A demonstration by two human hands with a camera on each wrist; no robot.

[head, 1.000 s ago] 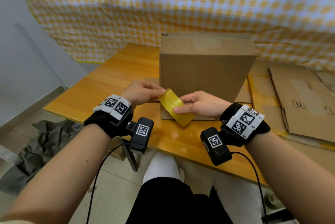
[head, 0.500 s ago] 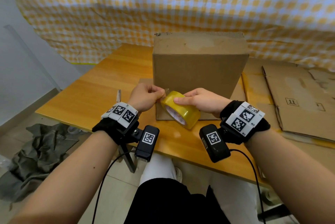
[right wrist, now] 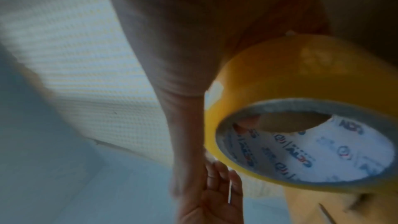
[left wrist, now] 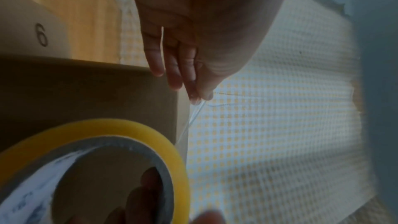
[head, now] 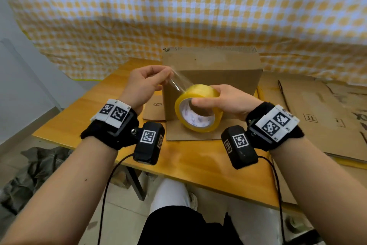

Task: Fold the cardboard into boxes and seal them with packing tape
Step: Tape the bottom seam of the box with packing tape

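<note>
A folded brown cardboard box [head: 218,66] stands upright on the wooden table [head: 83,113], its lower flaps spread flat toward me. In front of it my right hand [head: 224,101] grips a yellow roll of packing tape [head: 198,109], thumb inside the white core, fingers over the top. The roll [right wrist: 301,117] fills the right wrist view. My left hand [head: 147,82] pinches the free end of a clear tape strip [head: 178,84] pulled up and left off the roll. The left wrist view shows the pinching fingertips [left wrist: 196,94], the strip [left wrist: 191,120] and the roll [left wrist: 107,159].
Flat cardboard sheets [head: 321,117] lie on the table to the right of the box. A yellow-and-white checked cloth [head: 198,10] hangs behind the table. Crumpled grey fabric [head: 29,175] lies on the floor at left. My legs are below the table's near edge.
Both hands have risen with the roll. The left hand has peeled the tape end free and drawn a short clear strip up and to the left, while the roll tilted its core toward me.
</note>
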